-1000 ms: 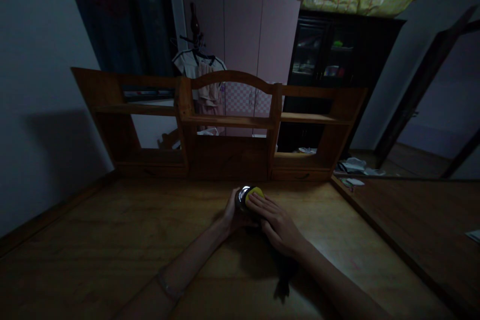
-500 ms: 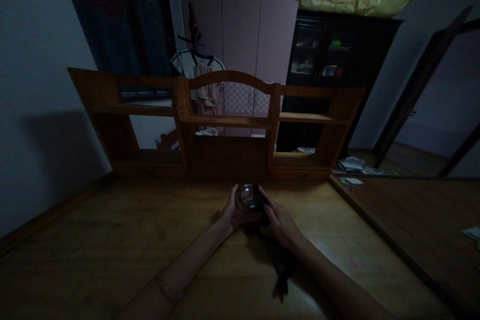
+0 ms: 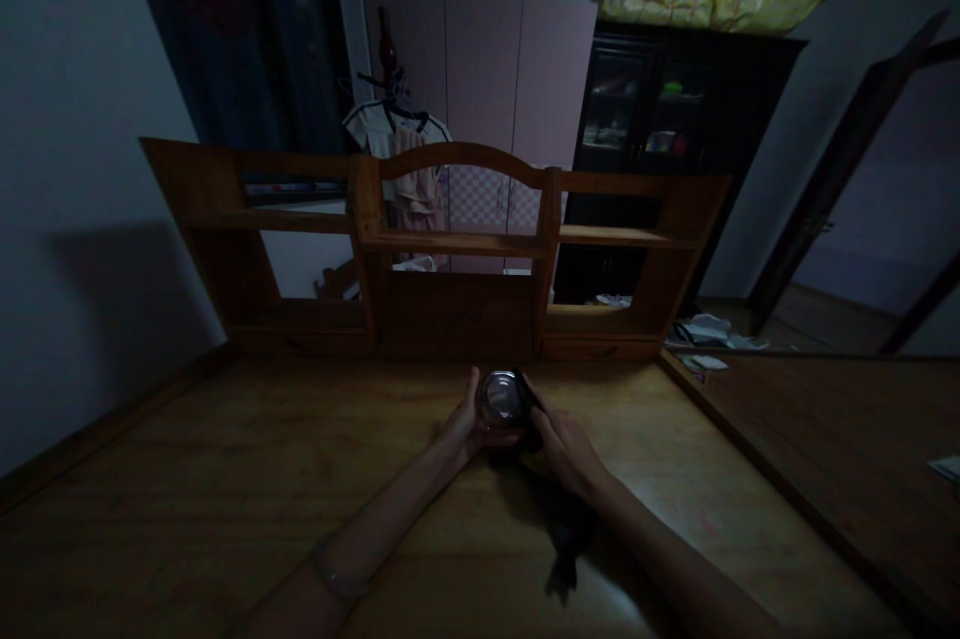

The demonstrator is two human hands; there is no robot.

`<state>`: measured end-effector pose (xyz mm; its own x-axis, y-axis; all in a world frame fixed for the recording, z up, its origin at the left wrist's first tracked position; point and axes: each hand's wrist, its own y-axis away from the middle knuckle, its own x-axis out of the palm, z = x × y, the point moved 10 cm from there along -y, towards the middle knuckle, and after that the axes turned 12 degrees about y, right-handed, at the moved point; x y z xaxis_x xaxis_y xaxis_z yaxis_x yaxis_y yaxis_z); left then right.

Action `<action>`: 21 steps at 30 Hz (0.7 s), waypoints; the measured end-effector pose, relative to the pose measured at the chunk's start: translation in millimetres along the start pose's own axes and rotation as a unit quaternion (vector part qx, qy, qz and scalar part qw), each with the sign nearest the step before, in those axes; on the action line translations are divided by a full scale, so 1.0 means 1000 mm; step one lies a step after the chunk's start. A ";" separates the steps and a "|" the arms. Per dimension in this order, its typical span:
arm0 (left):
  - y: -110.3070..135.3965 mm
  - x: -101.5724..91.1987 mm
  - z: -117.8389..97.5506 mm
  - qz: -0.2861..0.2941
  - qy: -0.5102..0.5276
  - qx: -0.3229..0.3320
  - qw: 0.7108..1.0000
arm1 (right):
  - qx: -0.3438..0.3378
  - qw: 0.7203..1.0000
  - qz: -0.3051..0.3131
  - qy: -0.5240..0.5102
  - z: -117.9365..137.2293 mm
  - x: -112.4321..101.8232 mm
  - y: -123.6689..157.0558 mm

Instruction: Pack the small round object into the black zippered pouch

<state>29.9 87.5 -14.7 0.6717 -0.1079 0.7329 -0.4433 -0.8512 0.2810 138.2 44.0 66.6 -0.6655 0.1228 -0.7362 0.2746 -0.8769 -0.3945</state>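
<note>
A clear, rounded glass container (image 3: pixel 502 397), like a cup or jar, is held up over the wooden tabletop between my hands, its shiny round end facing me. My left hand (image 3: pixel 466 424) wraps its left side, thumb raised along the edge and fingers underneath. On the other side my right hand (image 3: pixel 559 429) is closed on what looks like a dark cloth, pressed to the glass's right side. Below that hand, a dark cloth-like shape (image 3: pixel 562 529) trails over the tabletop toward me; in the dim light its outline blends with shadow.
The wooden tabletop (image 3: pixel 225 479) spreads around my arms. Along its far edge stands a wooden shelf unit (image 3: pixel 457 244). A wall (image 3: pixel 75 219) borders the left; at right, beyond a raised edge, another brown surface (image 3: pixel 825 419) holds papers (image 3: pixel 709 362).
The glass has shifted slightly right and turned a little, showing its round end more fully. My right hand has moved slightly right along its side; both hands keep hold.
</note>
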 end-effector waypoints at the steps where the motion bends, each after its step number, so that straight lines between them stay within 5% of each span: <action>1: 0.000 0.000 0.000 0.002 -0.003 0.002 1.000 | 0.002 1.000 0.001 0.000 -0.001 0.001 0.000; 21: -0.013 -0.004 0.005 0.024 -0.061 0.010 0.998 | 0.020 1.000 0.004 0.013 -0.007 0.003 -0.001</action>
<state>36.2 96.3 -24.1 0.7179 -0.2105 0.6635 -0.4657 -0.8537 0.2329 141.3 48.3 60.8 -0.6453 0.1272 -0.7533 0.2518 -0.8956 -0.3668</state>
